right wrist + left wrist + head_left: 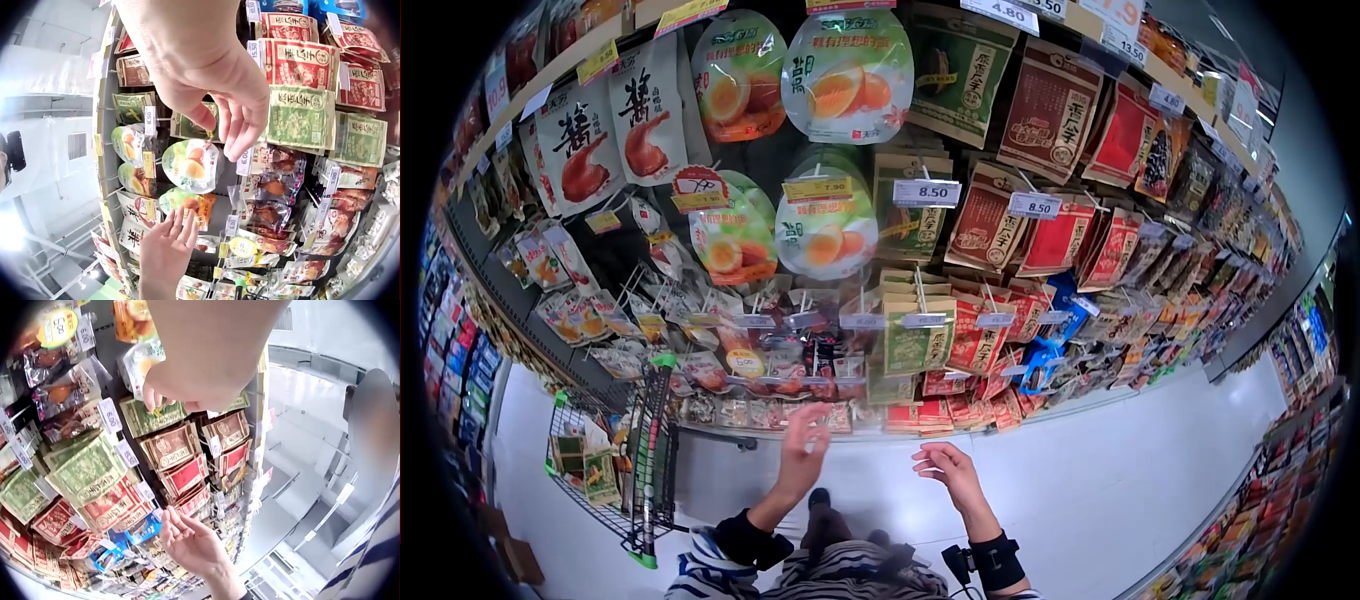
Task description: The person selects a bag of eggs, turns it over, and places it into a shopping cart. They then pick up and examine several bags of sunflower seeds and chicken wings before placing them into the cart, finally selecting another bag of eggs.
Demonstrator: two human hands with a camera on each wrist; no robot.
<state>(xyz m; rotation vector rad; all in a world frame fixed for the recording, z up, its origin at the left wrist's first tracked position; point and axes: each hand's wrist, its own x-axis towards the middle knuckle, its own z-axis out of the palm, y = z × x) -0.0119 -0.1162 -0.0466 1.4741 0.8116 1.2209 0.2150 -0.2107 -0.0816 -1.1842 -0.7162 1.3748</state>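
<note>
In the head view, my left hand [803, 452] is raised before the lower rows of hanging snack packets, its fingers loosely bent and holding nothing. My right hand [956, 474] hovers to its right with fingers relaxed, also holding nothing. Nearest to the hands hang green packets [918, 335], red packets [975, 325] and small vacuum-packed meats [790, 372]. Higher up are egg pouches [827, 232] printed with halved eggs. In the right wrist view, the thumb and fingers of my right hand [212, 87] stand apart, overlapping the green packets [300, 119].
A shopping cart [662, 440] with green corners stands at the left, with several packets [600, 478] inside. Price tags [927, 193] stick out on hooks along the rack. Blue packages [1043, 362] hang to the right. Pale floor [1090, 470] runs between the shelves.
</note>
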